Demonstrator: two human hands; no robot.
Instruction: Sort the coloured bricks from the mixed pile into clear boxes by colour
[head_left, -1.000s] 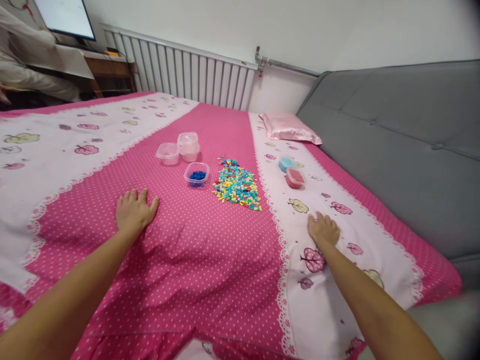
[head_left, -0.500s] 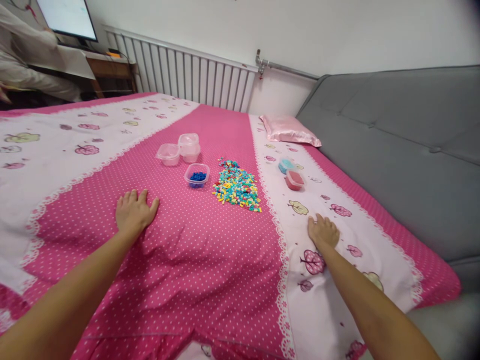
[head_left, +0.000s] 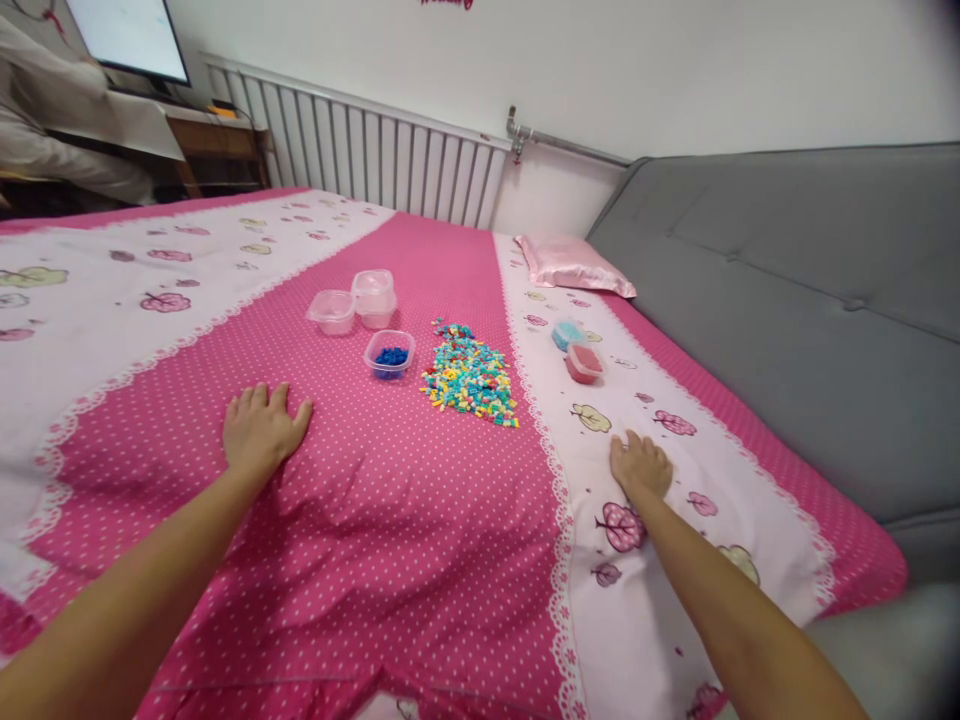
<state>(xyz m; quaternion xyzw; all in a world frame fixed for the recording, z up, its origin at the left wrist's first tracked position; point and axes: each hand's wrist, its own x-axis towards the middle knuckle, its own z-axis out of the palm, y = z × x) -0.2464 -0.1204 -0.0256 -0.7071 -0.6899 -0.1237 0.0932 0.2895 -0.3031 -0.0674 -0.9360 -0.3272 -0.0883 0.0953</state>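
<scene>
My left hand lies flat on the pink dotted bedspread, fingers spread and holding nothing. On the white printed strip to the right, my right hand also rests palm down with its fingers apart. Between and beyond the hands is a loose pile of small multicoloured plastic pieces. Just left of the pile stands an open clear tub with dark blue pieces in it. Past my right hand, a tub of red pieces sits against a tub of light blue pieces.
Behind the blue tub stand clear containers, some stacked. A pink pillow lies near the grey padded headboard. A radiator lines the wall. At far left, a person sits by a desk with a monitor.
The whole view has shifted slightly, with things sitting a little lower and further left. Both hands stay flat in the same places on the bedspread.
</scene>
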